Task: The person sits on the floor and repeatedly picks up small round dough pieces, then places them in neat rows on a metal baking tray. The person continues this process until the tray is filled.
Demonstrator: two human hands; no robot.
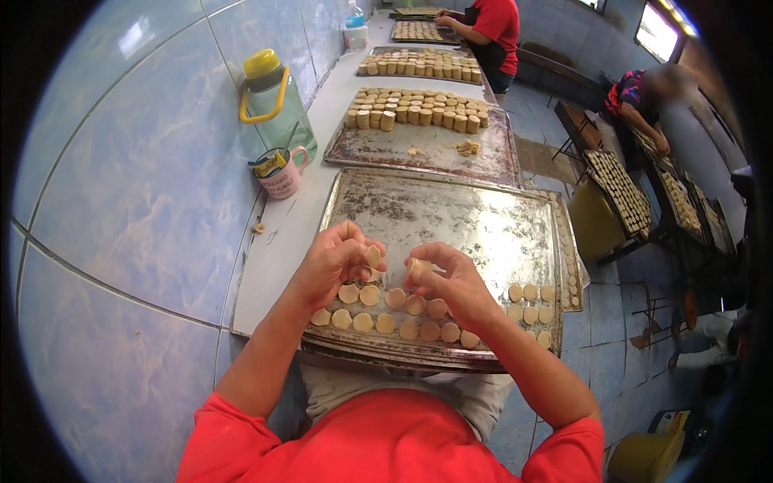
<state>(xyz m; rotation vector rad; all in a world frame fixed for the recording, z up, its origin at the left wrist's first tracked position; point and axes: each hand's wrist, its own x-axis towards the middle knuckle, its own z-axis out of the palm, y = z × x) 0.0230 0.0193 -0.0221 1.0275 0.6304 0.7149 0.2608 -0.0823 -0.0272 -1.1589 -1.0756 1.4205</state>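
A worn metal baking tray (pixel 386 211) lies before me on top of other trays. Flat round dough discs (pixel 363 323) sit in rows along its near side, with more discs (pixel 530 314) at the right edge. My left hand (pixel 344 259) is raised over the left part of the tray and pinches a dough disc (pixel 373 257) between thumb and fingers. Just right of it, my right hand (pixel 450 281) grips a short stack of dough discs (pixel 418 267). The two hands are apart, and the right one hides some discs below it.
Beyond my tray, another tray (pixel 386 145) carries many stacked dough rounds (pixel 423 111) and scraps (pixel 468 147). Along the tiled wall stand a pink mug (pixel 281 183) and a large bottle (pixel 281 108) with a yellow lid. Co-workers (pixel 495 36) work farther along and at right beside filled trays (pixel 617 192).
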